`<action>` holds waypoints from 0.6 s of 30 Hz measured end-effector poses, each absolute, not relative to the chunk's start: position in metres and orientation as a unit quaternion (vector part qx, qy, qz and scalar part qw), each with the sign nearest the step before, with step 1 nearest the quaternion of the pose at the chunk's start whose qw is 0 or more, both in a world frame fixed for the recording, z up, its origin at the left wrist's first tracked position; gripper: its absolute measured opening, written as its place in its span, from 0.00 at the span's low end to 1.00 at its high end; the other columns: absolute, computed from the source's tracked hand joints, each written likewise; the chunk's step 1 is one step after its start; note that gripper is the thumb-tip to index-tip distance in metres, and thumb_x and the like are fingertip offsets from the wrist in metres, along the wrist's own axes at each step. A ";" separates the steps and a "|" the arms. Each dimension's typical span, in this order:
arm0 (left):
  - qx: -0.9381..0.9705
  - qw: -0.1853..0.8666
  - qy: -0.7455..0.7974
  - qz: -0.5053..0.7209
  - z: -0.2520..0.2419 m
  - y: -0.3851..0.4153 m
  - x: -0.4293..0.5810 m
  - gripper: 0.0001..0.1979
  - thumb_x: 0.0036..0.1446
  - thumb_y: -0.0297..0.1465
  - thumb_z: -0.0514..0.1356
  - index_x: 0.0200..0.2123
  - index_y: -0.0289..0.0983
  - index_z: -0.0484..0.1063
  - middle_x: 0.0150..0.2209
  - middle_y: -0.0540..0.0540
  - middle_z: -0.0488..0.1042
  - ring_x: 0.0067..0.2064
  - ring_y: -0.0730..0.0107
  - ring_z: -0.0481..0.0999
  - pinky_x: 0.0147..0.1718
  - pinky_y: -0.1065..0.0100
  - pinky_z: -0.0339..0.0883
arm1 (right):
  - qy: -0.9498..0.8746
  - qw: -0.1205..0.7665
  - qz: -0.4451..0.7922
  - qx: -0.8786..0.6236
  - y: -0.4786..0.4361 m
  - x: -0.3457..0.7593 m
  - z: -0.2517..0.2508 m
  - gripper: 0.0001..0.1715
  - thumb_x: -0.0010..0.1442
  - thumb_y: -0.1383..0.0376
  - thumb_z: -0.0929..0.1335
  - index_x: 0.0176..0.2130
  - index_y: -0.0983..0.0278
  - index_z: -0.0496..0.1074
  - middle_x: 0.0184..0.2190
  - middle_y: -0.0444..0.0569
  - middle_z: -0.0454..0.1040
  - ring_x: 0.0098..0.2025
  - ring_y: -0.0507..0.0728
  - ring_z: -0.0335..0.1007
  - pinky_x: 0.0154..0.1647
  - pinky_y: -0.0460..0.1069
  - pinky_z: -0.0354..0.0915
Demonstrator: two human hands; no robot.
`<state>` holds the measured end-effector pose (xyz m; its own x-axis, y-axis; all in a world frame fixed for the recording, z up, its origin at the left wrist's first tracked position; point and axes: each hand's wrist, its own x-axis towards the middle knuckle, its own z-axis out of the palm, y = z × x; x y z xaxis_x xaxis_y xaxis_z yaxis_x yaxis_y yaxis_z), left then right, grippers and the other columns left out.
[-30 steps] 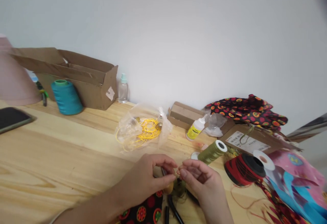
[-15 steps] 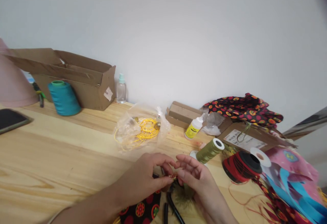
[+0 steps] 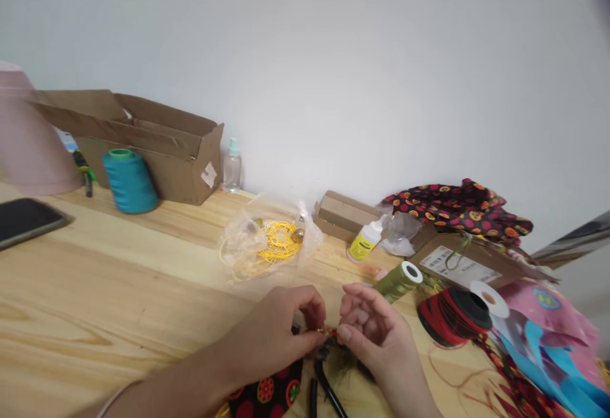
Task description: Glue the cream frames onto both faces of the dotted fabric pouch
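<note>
My left hand (image 3: 279,329) is closed in a pinch at one end of a small red and gold piece (image 3: 330,332), too small to make out well. Thumb and fingers of my right hand (image 3: 384,342) close on its red end, a short way to the right. Just below lie a pair of black tool handles (image 3: 328,387), whose head is hidden by my fingers. A fuzzy olive tassel (image 3: 342,367) shows partly behind my right hand. Black patterned fabric (image 3: 267,392) lies under my left wrist.
Ahead lies a clear plastic bag (image 3: 243,246) with yellow cord (image 3: 279,243). A glue bottle (image 3: 365,243), olive thread spool (image 3: 395,283) and red cord spool (image 3: 450,316) stand to the right. Leftward are a teal thread cone (image 3: 128,183), cardboard box (image 3: 171,170) and phone (image 3: 28,222).
My hands have drawn slightly apart, and more of the red piece shows between them. My right fingers have lifted away from the left ones. The whole view has shifted a little.
</note>
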<state>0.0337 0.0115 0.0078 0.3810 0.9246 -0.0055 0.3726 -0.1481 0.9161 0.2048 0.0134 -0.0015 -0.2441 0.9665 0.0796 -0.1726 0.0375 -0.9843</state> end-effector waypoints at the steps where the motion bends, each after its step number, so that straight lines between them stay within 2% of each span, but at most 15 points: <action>1: 0.698 0.456 0.466 0.297 0.008 0.011 0.033 0.04 0.47 0.31 0.58 0.29 0.39 0.68 0.29 0.54 0.74 0.33 0.72 0.73 0.32 0.72 0.63 | -0.528 0.488 0.585 -0.376 0.015 0.205 0.000 0.20 0.44 0.68 0.73 0.39 0.59 0.70 0.27 0.40 0.68 0.25 0.45 0.64 0.25 0.40 0.61; 6: 0.721 0.465 0.445 0.257 0.011 0.011 0.029 0.11 0.42 0.32 0.62 0.34 0.40 0.70 0.34 0.52 0.74 0.36 0.70 0.72 0.35 0.71 0.64 | -0.534 0.477 0.556 -0.422 0.020 0.210 0.004 0.20 0.43 0.64 0.73 0.38 0.62 0.69 0.26 0.41 0.67 0.21 0.46 0.61 0.20 0.42 0.59; 9: 0.727 0.466 0.438 0.250 0.012 0.013 0.027 0.17 0.40 0.34 0.64 0.37 0.41 0.70 0.37 0.51 0.74 0.37 0.69 0.72 0.36 0.70 0.64 | -0.550 0.515 0.431 -0.496 0.021 0.213 0.002 0.17 0.46 0.61 0.71 0.38 0.64 0.69 0.24 0.41 0.65 0.19 0.46 0.56 0.18 0.43 0.55; 14: 0.731 0.445 0.444 0.264 0.020 0.017 0.021 0.12 0.47 0.36 0.58 0.36 0.38 0.72 0.37 0.48 0.75 0.37 0.68 0.72 0.37 0.69 0.64 | -0.572 0.606 0.171 -0.527 0.016 0.219 0.004 0.09 0.52 0.64 0.67 0.36 0.62 0.70 0.23 0.42 0.64 0.24 0.51 0.58 0.23 0.46 0.55; 16: 0.750 0.429 0.445 0.234 0.030 0.016 0.013 0.11 0.48 0.37 0.57 0.34 0.38 0.72 0.36 0.47 0.75 0.37 0.67 0.72 0.37 0.69 0.64 | -0.609 0.603 0.126 -0.500 0.014 0.221 0.006 0.05 0.52 0.66 0.67 0.33 0.61 0.70 0.21 0.42 0.63 0.23 0.51 0.57 0.23 0.47 0.54; 18: 0.773 0.393 0.463 0.184 0.042 0.009 0.000 0.10 0.48 0.37 0.57 0.32 0.39 0.73 0.33 0.49 0.76 0.35 0.67 0.73 0.34 0.70 0.64 | -0.685 0.562 0.116 -0.449 0.011 0.220 0.011 0.04 0.52 0.69 0.67 0.29 0.60 0.71 0.20 0.42 0.63 0.22 0.51 0.57 0.22 0.47 0.54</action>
